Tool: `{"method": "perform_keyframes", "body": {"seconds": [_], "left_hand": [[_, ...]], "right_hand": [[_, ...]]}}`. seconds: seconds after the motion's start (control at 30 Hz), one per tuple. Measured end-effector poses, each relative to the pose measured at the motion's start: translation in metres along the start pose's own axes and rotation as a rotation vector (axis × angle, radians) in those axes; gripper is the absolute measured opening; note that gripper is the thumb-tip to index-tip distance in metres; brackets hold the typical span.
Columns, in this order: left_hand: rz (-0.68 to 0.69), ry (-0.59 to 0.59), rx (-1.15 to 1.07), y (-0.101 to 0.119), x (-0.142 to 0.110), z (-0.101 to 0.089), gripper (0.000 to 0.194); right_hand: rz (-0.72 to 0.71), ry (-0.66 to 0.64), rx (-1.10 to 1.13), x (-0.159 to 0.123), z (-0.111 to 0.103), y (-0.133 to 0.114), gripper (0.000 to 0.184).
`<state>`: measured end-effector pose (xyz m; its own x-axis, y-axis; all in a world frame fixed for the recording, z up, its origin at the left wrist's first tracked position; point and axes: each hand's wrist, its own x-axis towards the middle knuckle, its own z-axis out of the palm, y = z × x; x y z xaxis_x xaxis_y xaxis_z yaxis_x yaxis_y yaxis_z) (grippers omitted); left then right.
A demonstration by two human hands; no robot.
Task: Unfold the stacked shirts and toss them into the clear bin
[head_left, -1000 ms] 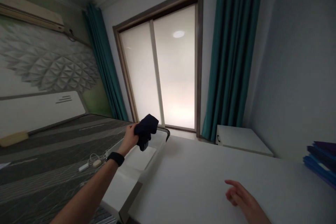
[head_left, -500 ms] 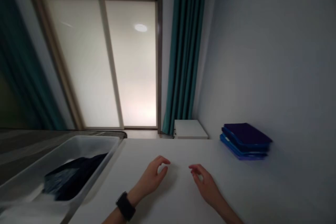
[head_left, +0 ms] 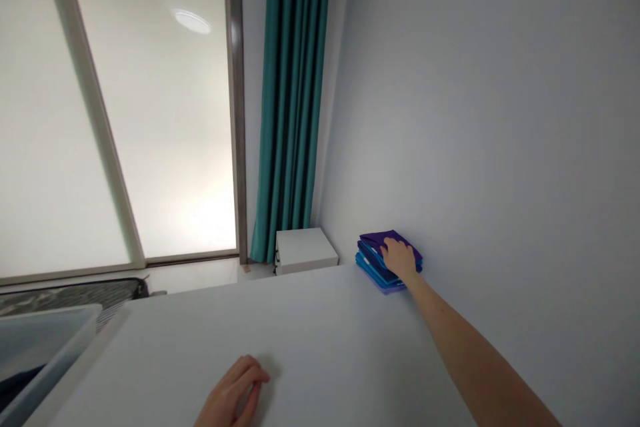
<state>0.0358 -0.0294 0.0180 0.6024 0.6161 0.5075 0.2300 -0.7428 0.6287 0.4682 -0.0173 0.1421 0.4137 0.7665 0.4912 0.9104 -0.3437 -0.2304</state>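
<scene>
A small stack of folded cloths (head_left: 373,255), purple on top and blue beneath, lies at the far right of the white table (head_left: 320,327), against the grey wall. My right hand (head_left: 399,258) is stretched out and rests flat on top of the stack, fingers spread; whether it grips a cloth is unclear. My left hand (head_left: 233,395) lies on the table near the front edge, fingers loosely curled, holding nothing.
A translucent plastic bin (head_left: 45,347) with dark cloth inside stands at the table's left edge. Behind the table are a small white cabinet (head_left: 305,248), a teal curtain (head_left: 293,100) and a frosted sliding door (head_left: 125,120).
My left hand let the dark cloth go into the bin and came back to the table. My right hand reached out to the stack of cloths. My view swung right.
</scene>
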Motion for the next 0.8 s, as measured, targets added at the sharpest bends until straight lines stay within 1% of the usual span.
{"method": "perform_keyframes", "body": {"seconds": [0.1,0.17,0.23,0.3,0.33,0.37,0.4,0.47,0.5,0.53,0.57,0.6,0.63,0.7,0.73,0.8], "left_hand": [[-0.053,0.036,-0.041,0.002,0.003,0.001,0.031],[-0.131,0.086,-0.068,0.006,0.006,-0.005,0.028],[-0.213,0.188,-0.113,0.016,0.013,-0.019,0.029],[-0.255,0.295,-0.187,0.032,0.023,-0.039,0.04],[-0.257,0.31,-0.218,0.042,0.029,-0.05,0.045],[-0.246,0.295,-0.211,0.052,0.035,-0.06,0.047],[-0.235,0.26,-0.17,0.063,0.041,-0.069,0.042],[-0.177,0.119,0.007,0.079,0.048,-0.086,0.027],[-0.151,0.055,0.104,0.084,0.049,-0.092,0.025],[-0.136,0.016,0.184,0.087,0.048,-0.099,0.026],[-0.134,0.005,0.232,0.088,0.045,-0.106,0.027],[-0.145,0.02,0.237,0.088,0.041,-0.113,0.028],[-0.165,0.054,0.199,0.087,0.036,-0.121,0.029],[-0.21,0.167,0.034,0.086,0.026,-0.136,0.032],[-0.225,0.226,-0.077,0.088,0.024,-0.143,0.034],[-0.251,0.327,-0.309,0.098,0.027,-0.155,0.037]], "right_hand": [[-0.133,-0.062,0.089,0.006,-0.022,-0.04,0.037],[-0.247,-0.141,0.172,0.004,-0.038,-0.073,0.042],[-0.36,-0.265,0.251,-0.006,-0.052,-0.105,0.045],[-0.449,-0.409,0.332,-0.022,-0.062,-0.136,0.047],[-0.465,-0.45,0.374,-0.031,-0.066,-0.15,0.047],[-0.458,-0.46,0.417,-0.04,-0.069,-0.164,0.047],[-0.436,-0.45,0.47,-0.048,-0.072,-0.177,0.047],[-0.403,-0.365,0.589,-0.062,-0.077,-0.2,0.047],[-0.409,-0.313,0.651,-0.067,-0.081,-0.21,0.047],[-0.428,-0.273,0.709,-0.071,-0.084,-0.216,0.047],[-0.446,-0.24,0.763,-0.073,-0.088,-0.221,0.047],[-0.448,-0.227,0.814,-0.073,-0.092,-0.223,0.046],[-0.431,-0.245,0.863,-0.072,-0.095,-0.223,0.046],[-0.387,-0.336,0.92,-0.067,-0.096,-0.219,0.046],[-0.394,-0.368,0.902,-0.065,-0.093,-0.216,0.045],[-0.474,-0.383,0.781,-0.062,-0.082,-0.213,0.039]]}}
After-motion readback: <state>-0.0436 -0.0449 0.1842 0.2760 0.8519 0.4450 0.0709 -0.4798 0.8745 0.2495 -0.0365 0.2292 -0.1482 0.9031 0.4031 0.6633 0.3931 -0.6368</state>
